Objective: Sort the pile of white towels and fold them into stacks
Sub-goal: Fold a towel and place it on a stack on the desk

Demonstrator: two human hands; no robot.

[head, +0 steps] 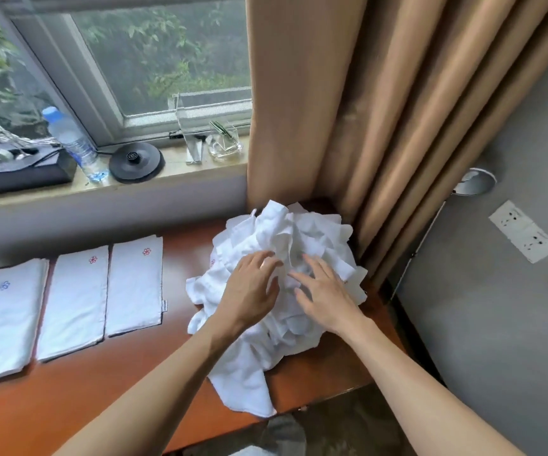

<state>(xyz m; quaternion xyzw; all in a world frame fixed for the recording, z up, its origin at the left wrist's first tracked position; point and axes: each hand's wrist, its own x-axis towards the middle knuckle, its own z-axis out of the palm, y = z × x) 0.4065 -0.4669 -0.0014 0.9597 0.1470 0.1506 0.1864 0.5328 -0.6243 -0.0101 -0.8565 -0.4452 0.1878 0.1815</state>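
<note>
Our left hand (249, 291) and right hand (325, 297) rest on the towel pile (299, 232), fingers spread, gripping nothing | pile heaped at the table's (101, 390) right end, one tail trailing toward us | three folded towels (75, 301) lie left, long axes toward the window (167, 60).

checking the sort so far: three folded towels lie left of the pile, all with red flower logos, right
Not all: the head view shows the leftmost folded towel has a blue flower logo; only the middle towel and right towel have red ones.
</note>
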